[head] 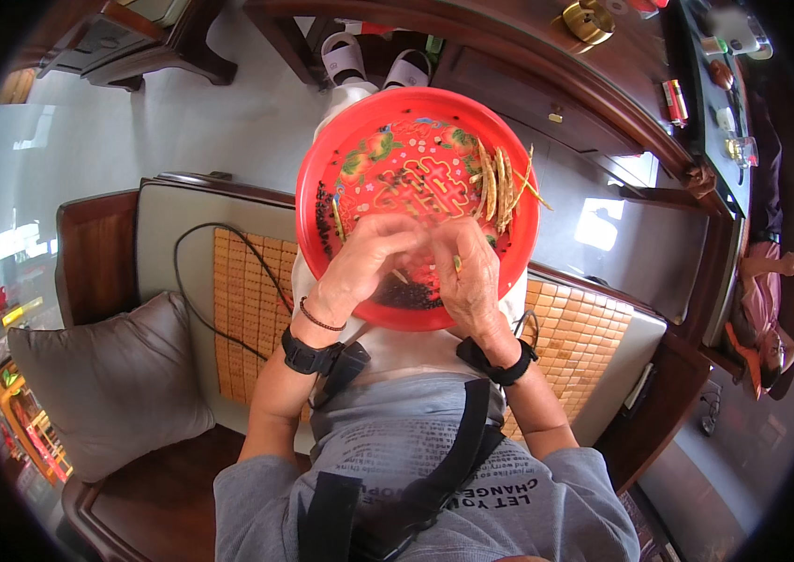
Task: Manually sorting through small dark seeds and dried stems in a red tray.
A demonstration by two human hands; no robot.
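Note:
A red plastic basin (425, 97) with a printed fruit pattern rests on my lap. My left hand (376, 256) and my right hand (468, 270) meet over its near half, fingertips close together and blurred by motion. Whether anything is pinched between them is hidden. Small black beans (407, 295) are gathered below my hands, and more black beans (322, 214) lie along the left wall. A bundle of dry tan bean pods (499, 186) leans at the right side, one end sticking out over the rim. A single pod piece (338, 219) lies at the left.
I sit on a wooden bench with a woven bamboo mat (249, 309) and a grey cushion (112, 386). A black cable (190, 232) loops at the left. Ahead is a dark wooden table (509, 35) with a brass-coloured bowl (588, 22). Another person (762, 288) is at the far right.

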